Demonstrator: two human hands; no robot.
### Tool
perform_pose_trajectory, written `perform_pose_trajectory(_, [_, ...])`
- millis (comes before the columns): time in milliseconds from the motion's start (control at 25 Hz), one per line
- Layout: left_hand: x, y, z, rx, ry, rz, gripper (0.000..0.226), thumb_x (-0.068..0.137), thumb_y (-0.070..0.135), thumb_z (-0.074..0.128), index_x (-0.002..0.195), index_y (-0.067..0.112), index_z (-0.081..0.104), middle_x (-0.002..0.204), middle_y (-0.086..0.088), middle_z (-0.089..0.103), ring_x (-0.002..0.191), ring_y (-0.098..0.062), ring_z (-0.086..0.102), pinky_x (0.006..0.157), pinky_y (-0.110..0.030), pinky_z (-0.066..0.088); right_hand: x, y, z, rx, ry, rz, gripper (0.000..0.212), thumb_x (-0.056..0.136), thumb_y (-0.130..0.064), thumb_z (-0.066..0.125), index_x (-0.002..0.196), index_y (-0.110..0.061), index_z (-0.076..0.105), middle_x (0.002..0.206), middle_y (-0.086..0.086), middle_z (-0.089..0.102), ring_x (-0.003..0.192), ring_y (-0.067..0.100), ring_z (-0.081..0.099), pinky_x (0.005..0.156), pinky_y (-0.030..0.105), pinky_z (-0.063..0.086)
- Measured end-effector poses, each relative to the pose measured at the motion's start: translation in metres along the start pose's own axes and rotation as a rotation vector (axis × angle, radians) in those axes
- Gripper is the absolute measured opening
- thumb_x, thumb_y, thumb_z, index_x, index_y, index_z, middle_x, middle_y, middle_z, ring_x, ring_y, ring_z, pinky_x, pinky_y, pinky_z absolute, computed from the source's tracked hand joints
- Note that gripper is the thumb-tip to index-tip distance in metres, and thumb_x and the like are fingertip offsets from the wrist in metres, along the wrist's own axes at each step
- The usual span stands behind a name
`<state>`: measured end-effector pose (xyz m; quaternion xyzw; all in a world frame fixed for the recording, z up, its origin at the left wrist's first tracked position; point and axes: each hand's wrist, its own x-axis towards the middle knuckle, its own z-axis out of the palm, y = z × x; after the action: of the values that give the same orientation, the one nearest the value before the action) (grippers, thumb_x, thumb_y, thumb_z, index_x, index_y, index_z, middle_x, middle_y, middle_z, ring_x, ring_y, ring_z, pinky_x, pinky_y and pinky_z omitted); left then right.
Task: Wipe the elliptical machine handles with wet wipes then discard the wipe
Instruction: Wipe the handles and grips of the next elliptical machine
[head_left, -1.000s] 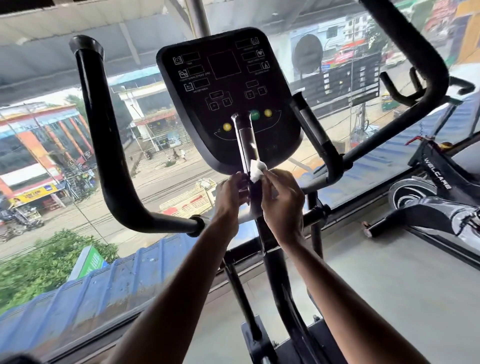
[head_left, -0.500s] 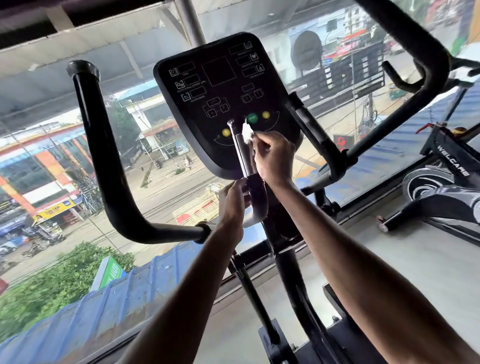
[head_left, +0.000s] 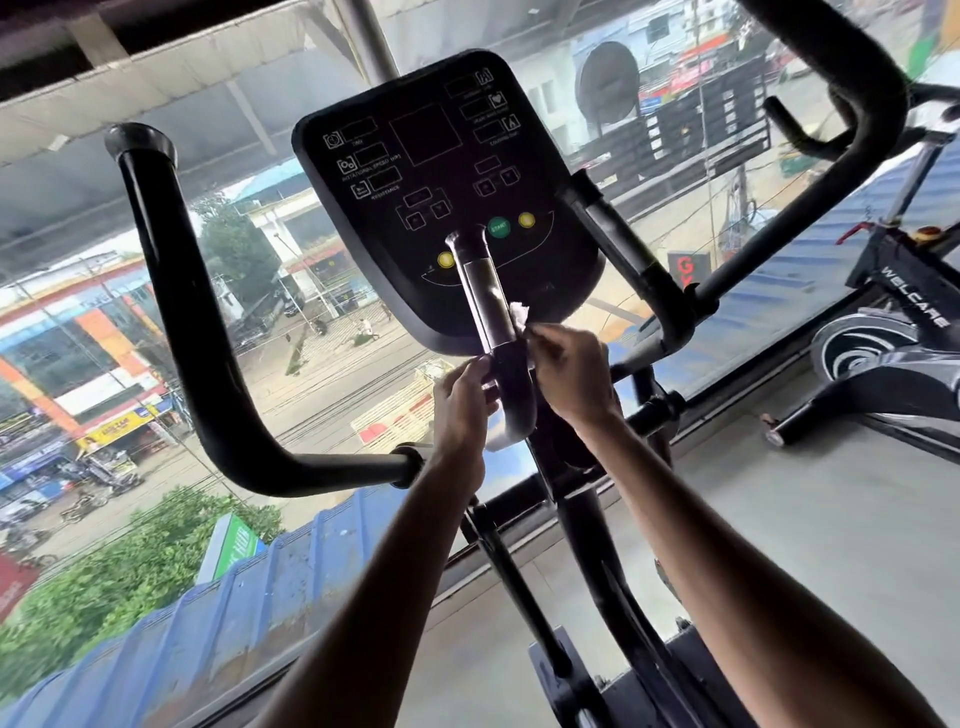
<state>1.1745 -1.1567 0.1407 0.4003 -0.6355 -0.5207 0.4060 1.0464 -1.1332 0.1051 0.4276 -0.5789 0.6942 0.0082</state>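
Observation:
An elliptical machine fills the view, with its black console (head_left: 447, 192) at the centre. A short upright handle with a shiny metal sensor strip (head_left: 485, 299) rises in front of the console. My right hand (head_left: 569, 374) pinches a small white wet wipe (head_left: 519, 313) against the right side of this handle, just below the strip. My left hand (head_left: 462, 402) grips the same handle lower down, from its left side. A long black moving handle (head_left: 171, 312) curves up at the left and another (head_left: 852, 83) arcs across the top right.
A second short handle (head_left: 623, 260) angles up right of the console. A black exercise bike (head_left: 893, 338) stands at the right on the grey floor (head_left: 779, 519). Directly behind the machine is a large window (head_left: 156, 104) over a street.
My right hand slid the wipe down the short handle from near its top to below the metal strip. My left hand stayed low on the handle.

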Motion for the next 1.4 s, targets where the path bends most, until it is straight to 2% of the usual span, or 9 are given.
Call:
perform_pose_trajectory(160, [-0.005, 0.005, -0.003, 0.047, -0.033, 0.010, 0.036, 0.100, 0.030, 0.047, 0.112, 0.011, 0.075, 0.112, -0.009, 0.078, 0.112, -0.032, 0.071, 0.107, -0.054, 0.047, -0.054, -0.001, 0.010, -0.058, 0.292, -0.202, 0.016, 0.099, -0.010, 0.068, 0.109, -0.003, 0.078, 0.102, 0.006, 0.076, 0.095, 0.011, 0.068, 0.091, 0.009, 0.047])
perform_pose_trajectory(320, [-0.012, 0.014, -0.001, 0.084, -0.051, -0.019, 0.038, 0.105, 0.027, 0.043, 0.117, 0.007, 0.072, 0.115, -0.010, 0.077, 0.111, -0.028, 0.072, 0.106, -0.050, 0.050, -0.087, 0.008, 0.013, -0.180, 0.307, -0.286, 0.039, 0.107, -0.033, 0.051, 0.116, -0.005, 0.076, 0.109, 0.009, 0.074, 0.099, 0.019, 0.068, 0.098, 0.008, 0.044])
perform_pose_trajectory(440, [-0.013, 0.016, -0.001, 0.082, -0.067, -0.024, 0.039, 0.105, 0.030, 0.042, 0.113, 0.010, 0.075, 0.111, -0.006, 0.078, 0.110, -0.027, 0.072, 0.105, -0.049, 0.052, -0.077, -0.003, 0.022, -0.238, 0.328, -0.220, 0.028, 0.102, -0.019, 0.062, 0.127, -0.012, 0.072, 0.117, 0.006, 0.071, 0.105, 0.019, 0.064, 0.097, 0.011, 0.044])
perform_pose_trajectory(560, [-0.007, 0.017, -0.004, 0.046, -0.103, -0.021, 0.040, 0.107, 0.032, 0.039, 0.104, 0.017, 0.076, 0.106, -0.001, 0.079, 0.106, -0.025, 0.072, 0.098, -0.043, 0.054, -0.094, 0.006, 0.032, -0.246, 0.261, -0.236, 0.041, 0.092, -0.002, 0.072, 0.131, -0.015, 0.070, 0.127, 0.005, 0.066, 0.110, 0.014, 0.057, 0.094, 0.010, 0.041])
perform_pose_trajectory(800, [0.008, 0.003, -0.020, 0.062, -0.214, 0.054, 0.033, 0.106, 0.027, 0.043, 0.109, 0.015, 0.073, 0.102, -0.001, 0.079, 0.103, -0.027, 0.072, 0.091, -0.046, 0.056, -0.110, 0.003, 0.049, -0.150, 0.463, -0.295, 0.026, 0.102, -0.008, 0.059, 0.124, -0.009, 0.073, 0.123, 0.002, 0.061, 0.104, 0.026, 0.068, 0.078, 0.035, 0.062])
perform_pose_trajectory(960, [0.017, -0.002, -0.030, 0.058, -0.306, 0.074, 0.035, 0.104, 0.030, 0.047, 0.121, 0.010, 0.070, 0.114, -0.012, 0.076, 0.106, -0.032, 0.072, 0.097, -0.048, 0.054, -0.102, -0.002, 0.060, -0.324, 0.490, -0.327, 0.031, 0.099, -0.001, 0.063, 0.126, -0.010, 0.073, 0.122, 0.006, 0.068, 0.105, 0.027, 0.065, 0.096, 0.020, 0.050])
perform_pose_trajectory(1080, [0.020, -0.006, -0.035, 0.055, -0.360, 0.078, 0.033, 0.105, 0.029, 0.048, 0.125, 0.011, 0.068, 0.098, 0.001, 0.079, 0.087, -0.013, 0.075, 0.084, -0.034, 0.053, -0.126, 0.011, 0.062, -0.364, 0.499, -0.333, 0.030, 0.099, -0.001, 0.062, 0.126, -0.010, 0.073, 0.120, 0.010, 0.069, 0.104, 0.026, 0.066, 0.091, 0.024, 0.054])
perform_pose_trajectory(1240, [0.023, -0.009, -0.034, 0.013, -0.403, 0.094, 0.031, 0.103, 0.024, 0.050, 0.123, 0.008, 0.068, 0.093, -0.001, 0.078, 0.089, -0.021, 0.074, 0.088, -0.041, 0.053, -0.088, -0.013, 0.063, -0.238, 0.758, -0.124, 0.018, 0.099, -0.004, 0.063, 0.108, -0.004, 0.078, 0.105, 0.010, 0.072, 0.100, 0.021, 0.068, 0.093, 0.019, 0.051])
perform_pose_trajectory(1400, [0.029, -0.014, -0.035, 0.006, -0.440, 0.103, 0.033, 0.101, 0.026, 0.050, 0.118, 0.005, 0.069, 0.093, -0.002, 0.074, 0.087, -0.016, 0.070, 0.083, -0.036, 0.051, -0.106, -0.010, 0.078, -0.340, 0.701, -0.235, 0.022, 0.104, -0.018, 0.060, 0.112, -0.012, 0.079, 0.107, 0.007, 0.070, 0.102, 0.020, 0.065, 0.095, 0.012, 0.045])
